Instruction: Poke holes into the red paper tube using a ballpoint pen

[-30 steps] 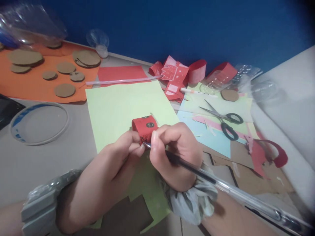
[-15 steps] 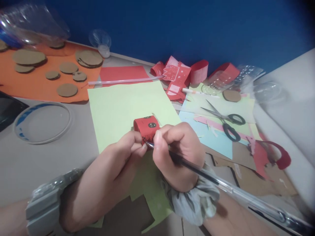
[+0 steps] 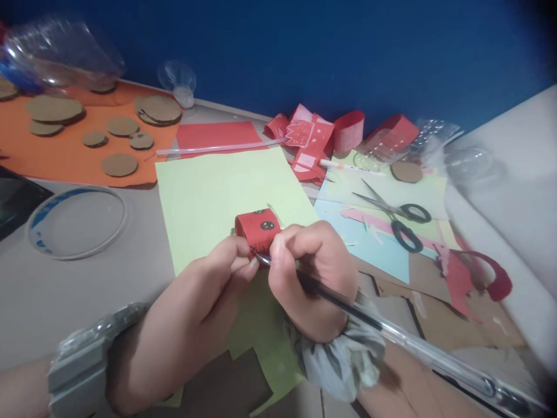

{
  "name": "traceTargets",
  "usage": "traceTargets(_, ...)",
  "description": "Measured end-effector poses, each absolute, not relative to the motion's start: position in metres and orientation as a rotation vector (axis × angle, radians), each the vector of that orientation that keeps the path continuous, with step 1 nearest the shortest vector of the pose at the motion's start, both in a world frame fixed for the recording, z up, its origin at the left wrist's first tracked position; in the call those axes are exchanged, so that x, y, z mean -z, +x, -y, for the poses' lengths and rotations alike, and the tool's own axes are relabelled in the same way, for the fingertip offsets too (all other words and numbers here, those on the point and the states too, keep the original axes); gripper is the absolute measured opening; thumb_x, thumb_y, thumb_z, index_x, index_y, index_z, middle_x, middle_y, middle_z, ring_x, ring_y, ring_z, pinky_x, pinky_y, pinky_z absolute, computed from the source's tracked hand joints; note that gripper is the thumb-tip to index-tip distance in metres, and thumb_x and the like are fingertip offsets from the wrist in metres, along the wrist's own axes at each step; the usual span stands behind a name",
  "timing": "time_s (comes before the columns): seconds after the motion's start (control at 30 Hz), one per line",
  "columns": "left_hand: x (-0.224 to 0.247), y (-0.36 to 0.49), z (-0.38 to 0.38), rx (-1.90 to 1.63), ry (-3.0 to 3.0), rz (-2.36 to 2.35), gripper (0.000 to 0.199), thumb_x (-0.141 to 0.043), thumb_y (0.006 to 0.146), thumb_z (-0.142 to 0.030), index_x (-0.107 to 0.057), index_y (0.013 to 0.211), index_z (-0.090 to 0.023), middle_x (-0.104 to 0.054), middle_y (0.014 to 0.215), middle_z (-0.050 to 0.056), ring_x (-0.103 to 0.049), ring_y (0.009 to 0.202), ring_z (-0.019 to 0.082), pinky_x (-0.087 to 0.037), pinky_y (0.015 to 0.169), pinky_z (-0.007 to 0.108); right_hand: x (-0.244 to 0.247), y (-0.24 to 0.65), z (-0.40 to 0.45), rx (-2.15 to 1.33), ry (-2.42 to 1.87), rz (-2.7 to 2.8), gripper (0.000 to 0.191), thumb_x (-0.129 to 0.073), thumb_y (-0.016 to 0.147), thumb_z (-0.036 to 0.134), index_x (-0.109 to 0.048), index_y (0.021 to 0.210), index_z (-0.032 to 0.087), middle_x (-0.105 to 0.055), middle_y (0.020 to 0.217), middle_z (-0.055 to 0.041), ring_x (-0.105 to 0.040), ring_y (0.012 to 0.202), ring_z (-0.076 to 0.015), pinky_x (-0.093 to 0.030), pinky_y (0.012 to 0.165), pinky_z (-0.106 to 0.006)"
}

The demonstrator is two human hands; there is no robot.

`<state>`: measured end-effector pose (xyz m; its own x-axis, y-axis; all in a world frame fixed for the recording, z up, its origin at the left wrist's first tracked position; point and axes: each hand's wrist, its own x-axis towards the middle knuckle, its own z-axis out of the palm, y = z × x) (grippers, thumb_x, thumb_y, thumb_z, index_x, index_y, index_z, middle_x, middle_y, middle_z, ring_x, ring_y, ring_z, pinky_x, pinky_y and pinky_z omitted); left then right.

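Observation:
Between the fingers of my left hand (image 3: 220,270) is a small red paper roll (image 3: 257,226) with drawn black eyes and dark pen marks along its lower part. My right hand (image 3: 319,273) is closed around a clear-barrelled ballpoint pen (image 3: 374,322). The pen's tip touches the red paper close to my left fingertips. Both hands are over a pale green paper sheet (image 3: 209,186). A grey watch sits on my left wrist and a grey scrunchie on my right.
Cardboard discs (image 3: 119,165) lie on an orange sheet (image 3: 148,168) at the left, near a clear tape ring (image 3: 77,255). Open scissors (image 3: 389,209) rest on coloured papers at the right. Red paper pieces (image 3: 313,136) and clear plastic stand along the blue wall (image 3: 304,52).
The view has shifted very slightly. Both hands keep their hold on the roll and pen, and the pen tip stays at nearly the same spot on the red paper.

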<state>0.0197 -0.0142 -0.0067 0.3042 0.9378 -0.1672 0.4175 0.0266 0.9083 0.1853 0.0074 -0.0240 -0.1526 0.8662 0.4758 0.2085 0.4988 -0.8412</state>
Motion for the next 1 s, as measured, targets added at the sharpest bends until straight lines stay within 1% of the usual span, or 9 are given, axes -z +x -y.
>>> traceTargets(0.13, 0.0047, 0.0206, 0.0135, -0.654, 1.56, -1.274, 0.026, -0.042, 0.105, -0.027, -0.044, 0.079, -0.025, -0.055, 0.07, -0.005, -0.061, 0.072, 0.018, -0.048, 0.064, 0.028, 0.0234, 0.1852, -0.0073, -0.753, -0.944, 1.656, 0.027, -0.067, 0.085, 0.009, -0.046, 0.078, 0.024, -0.053, 0.067, 0.0064, -0.045, 0.049, -0.0067, -0.038, 0.046, -0.022)
traceTargets(0.27, 0.0044, 0.0198, 0.0149, -0.657, 1.537, -1.26, 0.027, -0.04, 0.106, -0.029, -0.046, 0.081, -0.025, -0.057, 0.07, -0.005, -0.06, 0.068, 0.017, -0.048, 0.063, 0.028, 0.0217, 0.1833, -0.0084, -0.725, -0.943, 1.652, 0.028, -0.066, 0.085, 0.009, -0.045, 0.076, 0.024, -0.055, 0.067, 0.006, -0.047, 0.048, -0.0068, -0.039, 0.045, -0.022)
traceTargets(0.4, 0.0063, 0.0204, 0.0159, -0.658, 1.555, -1.267, 0.024, -0.041, 0.106, -0.028, -0.048, 0.083, -0.025, -0.059, 0.072, -0.005, -0.062, 0.072, 0.018, -0.049, 0.064, 0.028, 0.0214, 0.182, -0.0084, -0.724, -0.954, 1.644, 0.027, -0.066, 0.085, 0.009, -0.045, 0.076, 0.024, -0.054, 0.066, 0.006, -0.047, 0.048, -0.0067, -0.038, 0.045, -0.022)
traceTargets(0.5, 0.007, 0.0217, 0.0144, -0.677, 1.547, -1.254, 0.025, -0.041, 0.106, -0.028, -0.046, 0.082, -0.025, -0.058, 0.072, -0.006, -0.059, 0.066, 0.016, -0.049, 0.064, 0.027, 0.0219, 0.1821, -0.0076, -0.718, -0.972, 1.647, 0.026, -0.066, 0.085, 0.01, -0.046, 0.076, 0.024, -0.054, 0.065, 0.0061, -0.046, 0.048, -0.0069, -0.038, 0.045, -0.022)
traceTargets(0.6, 0.0069, 0.0221, 0.0129, -0.669, 1.533, -1.212, 0.021, -0.041, 0.106, -0.026, -0.048, 0.086, -0.026, -0.06, 0.069, -0.007, -0.058, 0.061, 0.015, -0.048, 0.061, 0.027, 0.0221, 0.182, -0.007, -0.72, -0.98, 1.627, 0.027, -0.067, 0.085, 0.011, -0.046, 0.075, 0.024, -0.054, 0.064, 0.0061, -0.046, 0.047, -0.0067, -0.037, 0.043, -0.021)
traceTargets(0.67, 0.0071, 0.0215, 0.0131, -0.66, 1.524, -1.212, 0.021, -0.04, 0.106, -0.027, -0.048, 0.087, -0.026, -0.06, 0.068, -0.007, -0.059, 0.062, 0.015, -0.048, 0.061, 0.027, 0.0217, 0.1817, -0.007, -0.721, -0.977, 1.614, 0.027, -0.067, 0.085, 0.01, -0.046, 0.075, 0.024, -0.055, 0.065, 0.0058, -0.047, 0.048, -0.0069, -0.038, 0.044, -0.021)
traceTargets(0.87, 0.0078, 0.0197, 0.0164, -0.654, 1.57, -1.264, 0.023, -0.041, 0.105, -0.027, -0.046, 0.082, -0.026, -0.057, 0.071, -0.006, -0.055, 0.062, 0.016, -0.048, 0.062, 0.028, 0.0211, 0.1814, -0.0076, -0.702, -0.967, 1.633, 0.027, -0.067, 0.084, 0.009, -0.047, 0.075, 0.024, -0.054, 0.065, 0.0071, -0.046, 0.047, -0.0057, -0.038, 0.044, -0.02)
traceTargets(1.0, 0.0069, 0.0202, 0.015, -0.669, 1.556, -1.242, 0.023, -0.041, 0.105, -0.027, -0.048, 0.084, -0.026, -0.059, 0.07, -0.005, -0.063, 0.07, 0.018, -0.049, 0.062, 0.027, 0.0217, 0.1821, -0.0066, -0.706, -0.975, 1.637, 0.027, -0.068, 0.085, 0.01, -0.047, 0.076, 0.024, -0.056, 0.066, 0.0056, -0.048, 0.048, -0.0072, -0.039, 0.043, -0.022)
